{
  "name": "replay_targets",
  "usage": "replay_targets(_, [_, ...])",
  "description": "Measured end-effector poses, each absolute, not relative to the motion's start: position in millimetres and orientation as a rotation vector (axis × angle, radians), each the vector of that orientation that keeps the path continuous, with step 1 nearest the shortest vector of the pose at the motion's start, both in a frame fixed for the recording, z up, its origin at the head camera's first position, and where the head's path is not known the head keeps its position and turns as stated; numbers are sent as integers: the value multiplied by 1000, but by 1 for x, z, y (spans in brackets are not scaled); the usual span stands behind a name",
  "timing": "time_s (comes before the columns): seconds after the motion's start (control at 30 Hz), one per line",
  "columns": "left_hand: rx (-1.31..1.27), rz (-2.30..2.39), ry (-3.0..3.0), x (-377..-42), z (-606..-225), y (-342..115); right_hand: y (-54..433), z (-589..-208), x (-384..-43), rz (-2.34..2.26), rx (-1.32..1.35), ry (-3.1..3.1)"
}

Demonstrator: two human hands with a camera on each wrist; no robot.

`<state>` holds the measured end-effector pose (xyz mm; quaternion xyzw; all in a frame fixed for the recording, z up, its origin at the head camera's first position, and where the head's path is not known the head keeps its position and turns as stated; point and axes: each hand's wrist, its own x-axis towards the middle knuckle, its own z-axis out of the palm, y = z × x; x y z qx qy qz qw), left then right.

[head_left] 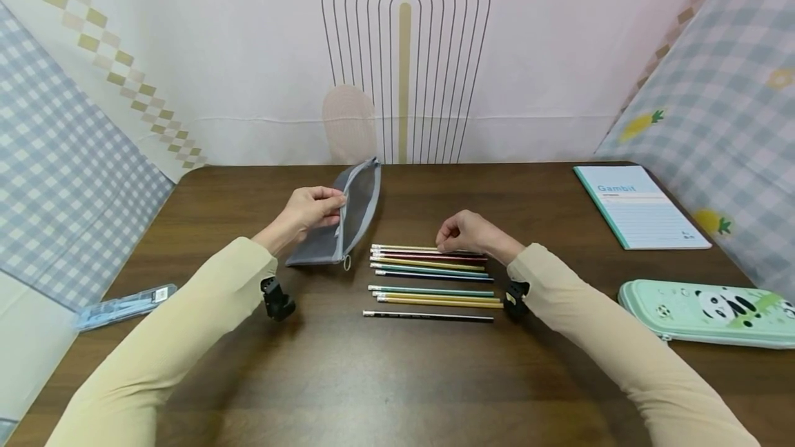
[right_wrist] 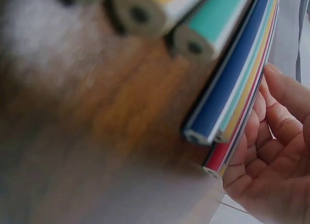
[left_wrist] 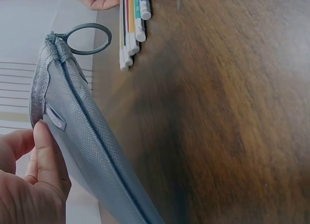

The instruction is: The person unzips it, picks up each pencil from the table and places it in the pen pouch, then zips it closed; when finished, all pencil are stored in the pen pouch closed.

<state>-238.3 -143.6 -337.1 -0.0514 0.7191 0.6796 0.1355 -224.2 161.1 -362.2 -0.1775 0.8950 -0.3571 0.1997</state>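
Note:
My left hand (head_left: 313, 209) grips the rim of a grey zip pouch (head_left: 317, 247) between thumb and fingers, and the pouch stands tilted with its mouth open. A round ring (left_wrist: 110, 37) hangs at the end of its zipper. To the right, several pencils (head_left: 428, 271) with white eraser ends lie side by side on the table. At the far side of this row, my right hand (head_left: 472, 233) pinches the farthest yellow pencil (head_left: 404, 247) with curled fingers, its fingertips partly hidden. Closest to me lies a black pencil (head_left: 428, 316), apart from the others.
On the brown table (head_left: 323, 378), a Gambit notebook (head_left: 646, 209) lies at the back right. A mint panda pencil case (head_left: 683, 305) is by the right edge. Near the left edge rests a light-blue packet (head_left: 121, 308). Patterned cloth hangs behind and at both sides.

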Motion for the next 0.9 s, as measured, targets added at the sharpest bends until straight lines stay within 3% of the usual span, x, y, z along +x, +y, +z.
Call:
replay_targets(0.7, [-132,1982,2058,-238,-338,-144,166,-362,-226,-989,-723,2396])
replay_targets(0.9, [-136,1987,2059,-235,-338,-143,178,-359,-228,-1100,-618,2446])
